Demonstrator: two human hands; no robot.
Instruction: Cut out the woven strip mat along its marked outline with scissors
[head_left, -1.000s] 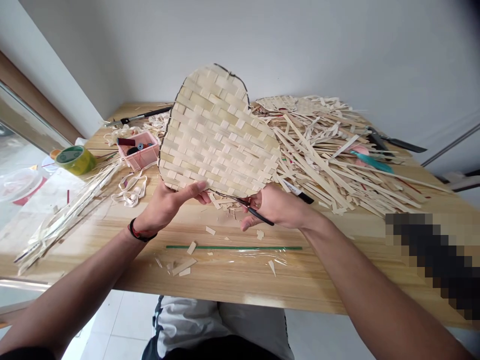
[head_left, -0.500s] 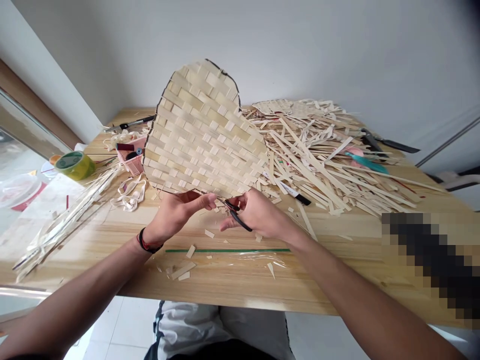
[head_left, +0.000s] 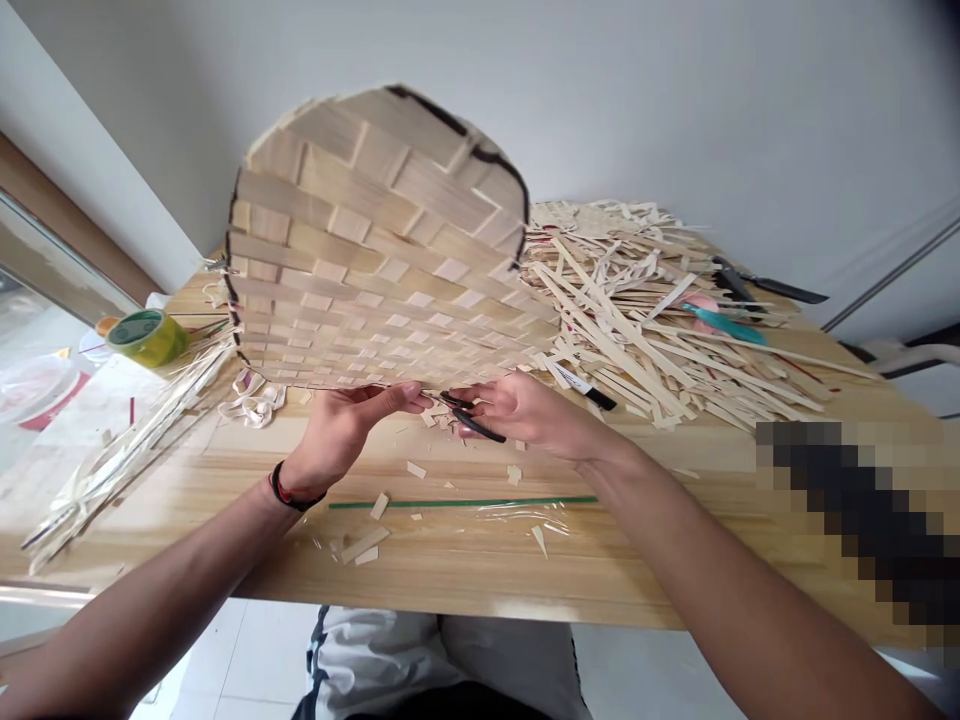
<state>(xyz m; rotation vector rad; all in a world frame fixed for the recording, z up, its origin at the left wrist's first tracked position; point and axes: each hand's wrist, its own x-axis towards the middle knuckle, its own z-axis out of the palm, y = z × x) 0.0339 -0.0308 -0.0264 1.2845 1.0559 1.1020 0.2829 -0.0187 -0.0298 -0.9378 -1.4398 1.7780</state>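
Observation:
A woven bamboo panel [head_left: 390,250], heart-like in outline with a dark line along parts of its edge, stands tilted over the table. My left hand [head_left: 345,425] pinches its lower edge, thumb on the near side. In my right hand [head_left: 517,410] is a pair of small black-handled scissors [head_left: 476,422], its blades pointing left at the panel's lower edge, close to my left thumb. The blade tips are too small to make out clearly. Small bamboo offcuts [head_left: 381,505] lie on the table below my hands.
Loose bamboo strips [head_left: 622,320] are heaped at the back right, with a black-handled knife [head_left: 581,385] at their near side. A roll of tape [head_left: 148,337] and a bundle of strips [head_left: 135,440] lie at left. A green strip [head_left: 450,503] runs along the table front.
The panel has tipped toward me and its upper part has swung left, looking larger and hiding the pink basket. My hands stay near the same spot, the right one slightly turned.

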